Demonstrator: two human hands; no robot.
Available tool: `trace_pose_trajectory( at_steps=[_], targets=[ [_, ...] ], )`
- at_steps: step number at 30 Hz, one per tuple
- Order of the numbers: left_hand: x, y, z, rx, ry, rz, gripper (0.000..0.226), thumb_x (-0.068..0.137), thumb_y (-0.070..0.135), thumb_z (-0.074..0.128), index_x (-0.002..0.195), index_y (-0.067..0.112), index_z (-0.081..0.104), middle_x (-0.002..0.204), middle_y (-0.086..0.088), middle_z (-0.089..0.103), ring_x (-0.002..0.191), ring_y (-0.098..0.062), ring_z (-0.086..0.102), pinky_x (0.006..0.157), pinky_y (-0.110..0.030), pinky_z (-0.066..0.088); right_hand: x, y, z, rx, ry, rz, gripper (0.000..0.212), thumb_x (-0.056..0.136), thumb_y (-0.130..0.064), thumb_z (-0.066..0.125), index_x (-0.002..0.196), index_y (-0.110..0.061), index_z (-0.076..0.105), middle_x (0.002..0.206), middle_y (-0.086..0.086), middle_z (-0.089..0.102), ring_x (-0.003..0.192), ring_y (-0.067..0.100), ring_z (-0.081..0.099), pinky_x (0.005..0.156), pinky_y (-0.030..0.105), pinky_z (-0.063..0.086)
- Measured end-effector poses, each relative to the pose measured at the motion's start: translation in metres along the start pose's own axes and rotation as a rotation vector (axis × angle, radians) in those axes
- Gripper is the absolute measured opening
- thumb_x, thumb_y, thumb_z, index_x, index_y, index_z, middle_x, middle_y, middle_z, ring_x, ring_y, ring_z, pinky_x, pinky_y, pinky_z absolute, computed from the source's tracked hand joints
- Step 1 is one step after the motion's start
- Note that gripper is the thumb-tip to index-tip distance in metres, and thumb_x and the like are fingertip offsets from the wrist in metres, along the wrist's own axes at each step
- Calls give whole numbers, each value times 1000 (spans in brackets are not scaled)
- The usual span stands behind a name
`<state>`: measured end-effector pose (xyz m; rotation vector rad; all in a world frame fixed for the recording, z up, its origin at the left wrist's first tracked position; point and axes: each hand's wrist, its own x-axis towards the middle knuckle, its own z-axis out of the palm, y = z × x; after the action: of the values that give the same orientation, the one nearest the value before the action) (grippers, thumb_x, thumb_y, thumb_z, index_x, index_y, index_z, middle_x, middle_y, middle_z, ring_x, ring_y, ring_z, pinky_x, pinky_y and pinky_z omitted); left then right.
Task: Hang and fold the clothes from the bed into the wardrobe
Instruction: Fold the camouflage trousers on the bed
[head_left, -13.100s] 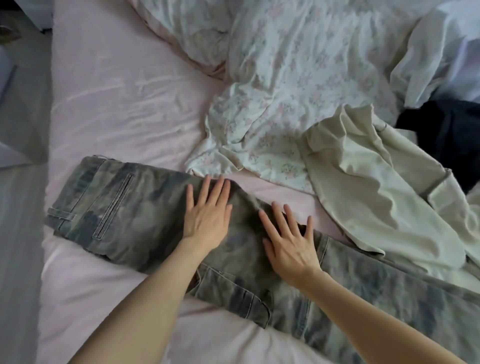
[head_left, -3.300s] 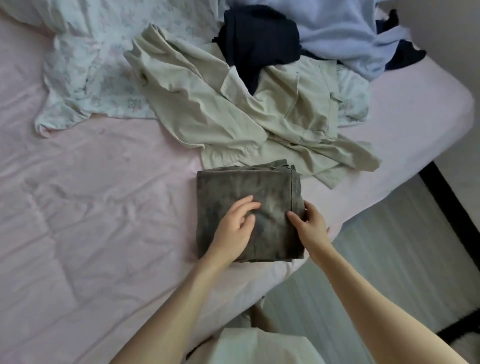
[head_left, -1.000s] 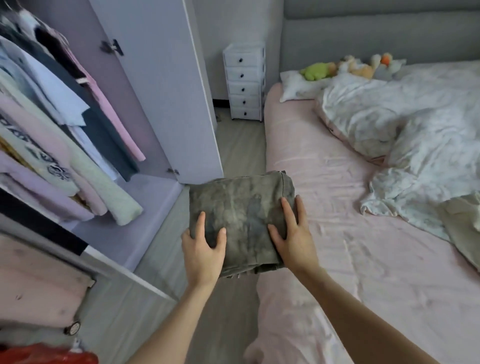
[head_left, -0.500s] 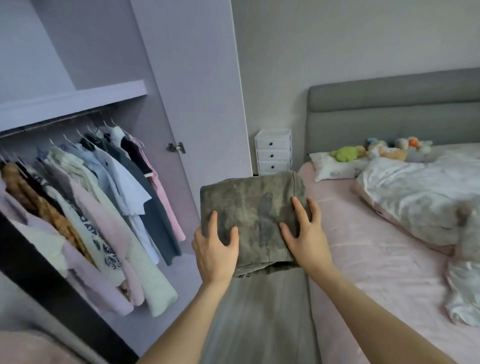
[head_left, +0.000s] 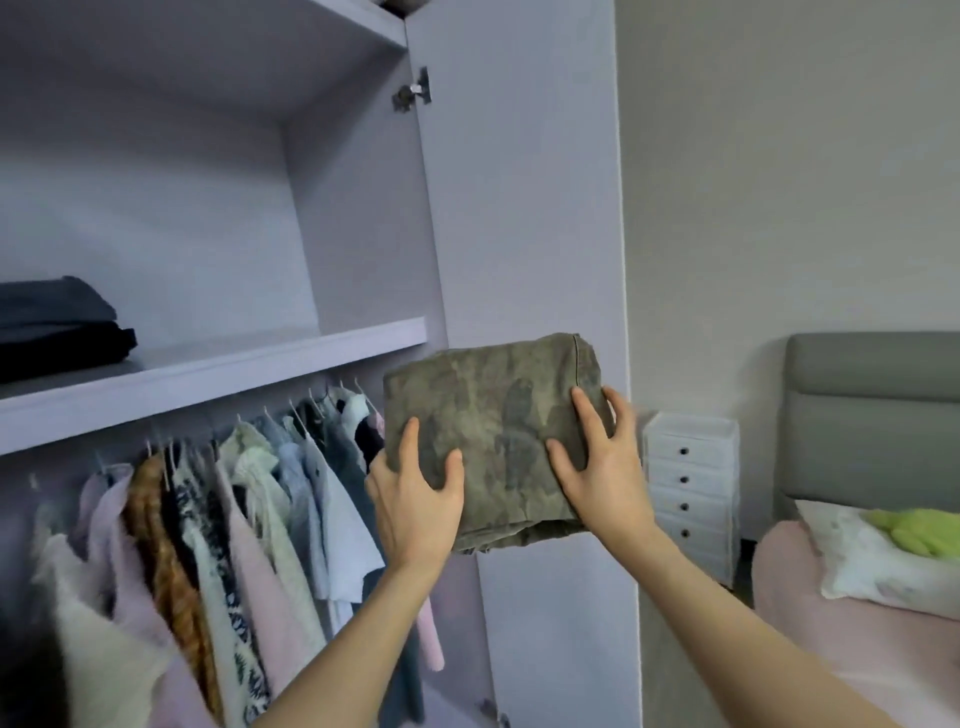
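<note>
You're facing 1 open wardrobe (head_left: 363, 208) w/ 1 door (head_left: 519, 182) swung out behind your grip. 1 shelf (head_left: 218, 371) sits left of & about level w/ the bundle; 2 dark folded items (head_left: 57, 325) stacked on it, far left. Hanging clothes (head_left: 234, 519) on the rail, below-left; count unclear. Right of grip: 1 bed (head_left: 857, 623), 1 white drawer unit (head_left: 691, 488). 1 folded camo trousers (head_left: 493, 436) held in mid-air: left hand (head_left: 415, 504) & right hand (head_left: 602, 467) both grip its near edge, thumbs on top.
</note>
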<state>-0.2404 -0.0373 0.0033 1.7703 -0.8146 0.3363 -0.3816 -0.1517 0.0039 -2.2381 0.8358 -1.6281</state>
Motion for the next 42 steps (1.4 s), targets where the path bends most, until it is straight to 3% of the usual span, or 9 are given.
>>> trace_pose_trajectory(
  at_steps=[5,12,16,22,33,39,42],
  targets=[
    [93,-25,-20,89,163,11,62,89,45,56,145,30,34,138,-13,39,129,-27,33,99,-38,37,69,-30,86,142,-17,-79,62,88,-30,63,143,-16,38,150,14,21,137,28,29,99,43,45],
    [218,-61,-77,228,350,79,63,88,49,54,145,34,31,130,-13,41,125,-26,34,94,-37,38,154,-97,204,380,-33,-162,63,90,-31,61,145,-18,34,152,11,15,141,23,20,111,36,29],
    [279,-71,-111,296,413,109,63,89,50,53,145,35,30,132,-12,39,126,-25,32,96,-36,37,198,-137,257,470,-34,-189,62,90,-33,59,145,-20,33,152,7,14,140,20,21,101,24,26],
    [362,-91,-153,411,501,75,64,91,52,47,147,34,25,137,-17,35,129,-31,29,99,-39,35,266,-196,333,615,-63,-293,60,90,-31,60,144,-19,36,150,9,17,140,22,21,110,30,24],
    [549,-194,-145,549,337,-216,78,87,63,44,151,35,9,152,-20,14,141,-36,10,113,-45,21,388,-225,529,503,-309,-416,59,96,-35,47,147,-16,26,151,10,11,132,34,30,106,43,36],
    [593,-268,-136,925,174,-378,68,92,66,19,151,36,1,157,-12,7,143,-33,6,114,-49,15,397,-227,638,387,-602,-442,55,100,-38,31,150,-21,15,155,12,1,135,39,23,109,46,28],
    [592,-281,-135,1135,43,-268,55,96,57,9,149,41,5,160,-2,-1,146,-23,-4,116,-50,0,394,-224,659,218,-706,-651,51,100,-45,19,149,-34,13,159,4,2,141,35,12,112,54,18]
  ],
)
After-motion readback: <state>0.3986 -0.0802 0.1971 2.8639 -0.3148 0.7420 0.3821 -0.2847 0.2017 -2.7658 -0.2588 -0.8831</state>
